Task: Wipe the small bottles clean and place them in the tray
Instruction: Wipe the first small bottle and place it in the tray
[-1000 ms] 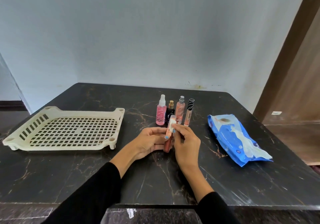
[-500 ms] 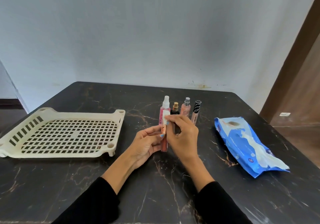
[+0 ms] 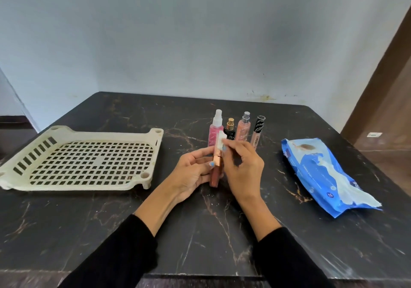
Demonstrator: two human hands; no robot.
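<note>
A slim brown lip-gloss tube with a rose-gold cap [image 3: 216,172] is gripped upright by the left hand [image 3: 193,174] above the black marble table [image 3: 200,232], right of the cream slotted plastic tray [image 3: 80,160]; a small white wipe [image 3: 222,142] is pinched against its cap by the right hand [image 3: 243,169].

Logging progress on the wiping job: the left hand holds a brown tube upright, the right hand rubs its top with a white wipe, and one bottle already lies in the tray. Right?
Not quite. The head view shows the cream tray holding no bottles. The rest stands: the left hand holds the brown tube upright and the right hand rubs its top with the white wipe.
</note>
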